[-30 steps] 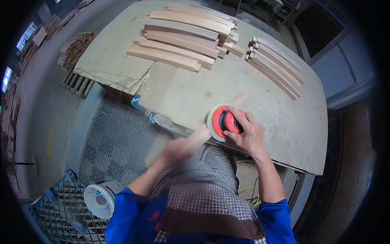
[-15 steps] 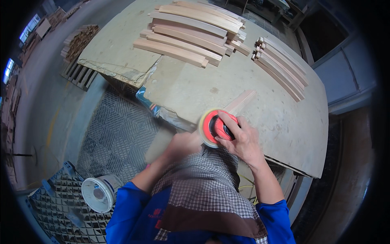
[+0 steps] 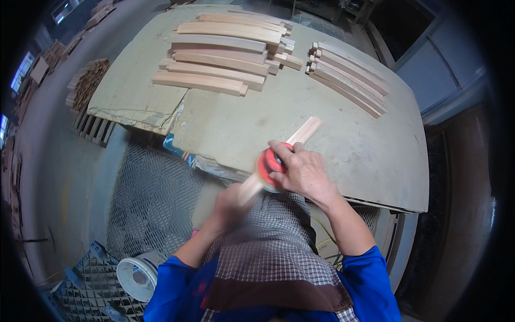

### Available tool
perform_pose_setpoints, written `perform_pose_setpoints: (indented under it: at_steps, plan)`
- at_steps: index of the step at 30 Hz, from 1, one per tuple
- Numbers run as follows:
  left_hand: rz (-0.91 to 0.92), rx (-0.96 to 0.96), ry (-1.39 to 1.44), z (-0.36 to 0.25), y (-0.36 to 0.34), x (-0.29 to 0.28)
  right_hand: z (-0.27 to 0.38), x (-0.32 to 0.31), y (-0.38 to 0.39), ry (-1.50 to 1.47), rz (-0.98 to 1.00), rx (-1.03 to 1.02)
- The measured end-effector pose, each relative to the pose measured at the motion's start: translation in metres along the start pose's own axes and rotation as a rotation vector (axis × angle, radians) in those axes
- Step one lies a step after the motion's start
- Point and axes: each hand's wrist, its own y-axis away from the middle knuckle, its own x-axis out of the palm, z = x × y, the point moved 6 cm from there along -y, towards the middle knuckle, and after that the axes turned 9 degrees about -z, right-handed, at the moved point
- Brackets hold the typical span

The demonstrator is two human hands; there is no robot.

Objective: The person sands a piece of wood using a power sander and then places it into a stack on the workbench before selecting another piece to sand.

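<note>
My right hand (image 3: 310, 174) is wrapped over the top of a red round power sander (image 3: 264, 167). The sander's disc rests on a narrow pale wooden strip (image 3: 307, 130), which slants across the near edge of the worktable (image 3: 370, 161). Beyond the sander, the strip's far end lies on the tabletop. Its near end sticks out past the edge, where my left hand (image 3: 229, 205) is closed around it. That hand is smeared by motion, and the middle of the strip is hidden under the sander and my right hand.
Several wooden strips (image 3: 220, 58) are stacked at the table's far left, with a smaller group (image 3: 348, 80) at the far right. The table's left edge is chipped. A white bucket (image 3: 124, 276) stands low at left, near a ribbed floor mat (image 3: 150, 198). Stacked wood (image 3: 88, 80) sits farther left.
The whole view has shifted. Sander and left hand are farther apart, so a bare length of the strip now shows between them. Both hands keep their holds.
</note>
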Motion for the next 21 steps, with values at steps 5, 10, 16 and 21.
perform_pose_setpoints:
  at_steps: [5,10,16,21]
  plan:
    - [0.266,-0.378,0.242,0.011,-0.004,0.002,0.028,0.016,-0.001,-0.099,-0.057,-0.192]
    - [0.393,-0.83,0.721,0.023,0.003,0.007,0.013,0.016,0.018,-0.247,-0.271,-0.312]
    - [0.479,-0.89,0.858,0.025,0.002,0.008,-0.036,0.003,0.022,-0.158,-0.217,-0.05]
    - [0.44,-0.989,0.894,0.025,0.007,0.006,-0.085,-0.005,-0.006,-0.051,-0.186,0.215]
